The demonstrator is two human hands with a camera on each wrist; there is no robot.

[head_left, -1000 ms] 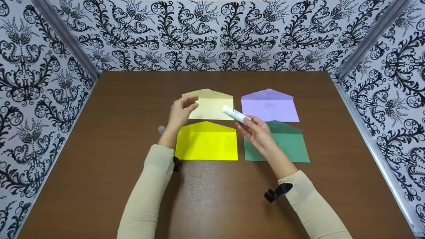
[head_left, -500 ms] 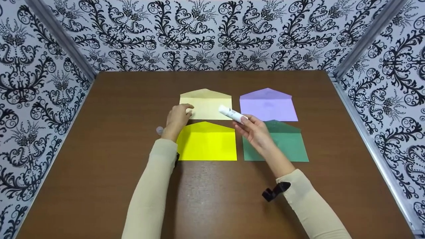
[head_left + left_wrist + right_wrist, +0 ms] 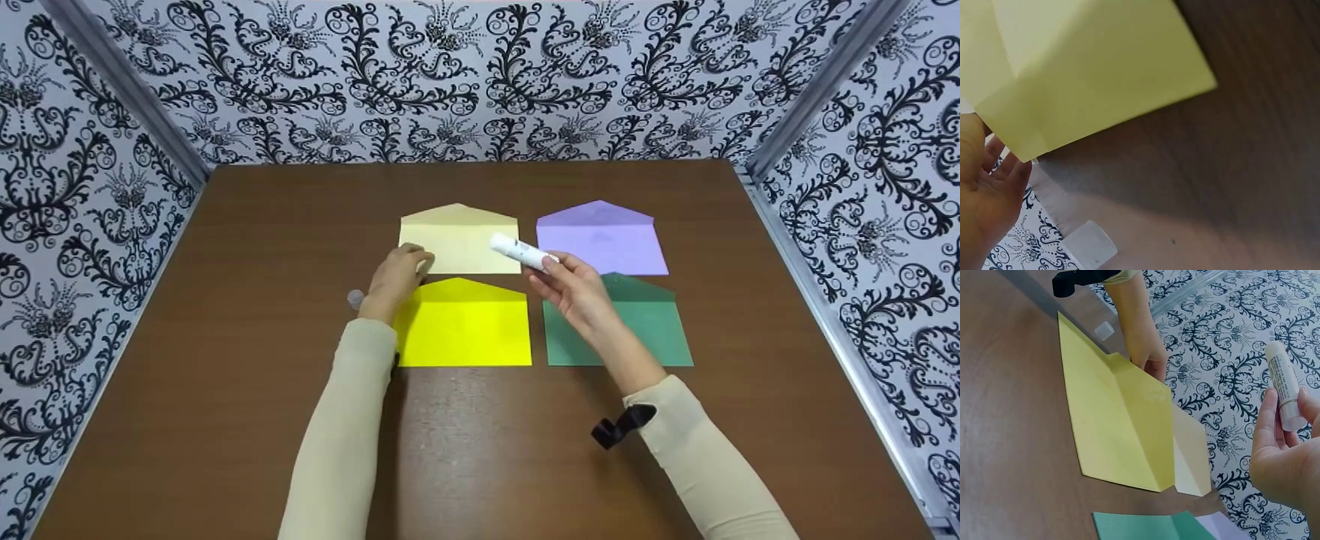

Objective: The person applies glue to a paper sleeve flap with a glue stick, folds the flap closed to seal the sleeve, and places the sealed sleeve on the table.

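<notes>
Between its thumb and fingers my right hand [image 3: 585, 300] holds a white glue stick [image 3: 519, 251], its uncapped end tilted up to the left. The right wrist view shows the printed tube of the glue stick [image 3: 1282, 379] at the fingertips. My left hand [image 3: 394, 281] has its fingertips at the lower left edge of a cream envelope [image 3: 469, 251], whose flap lies unfolded. Directly in front of that is a bright yellow envelope [image 3: 465, 334], also with its flap up; it hides part of the left hand's fingers in the left wrist view.
A purple envelope [image 3: 604, 244] and a green envelope [image 3: 652, 334] lie on the right, flaps unfolded. Left of the left hand, a small translucent cap [image 3: 355, 299] rests on the brown table [image 3: 225, 375]. Patterned walls [image 3: 420, 82] surround the table at the back and sides.
My left hand has come down from above the cream envelope to its lower left edge. The right hand keeps the glue stick raised in nearly the same place.
</notes>
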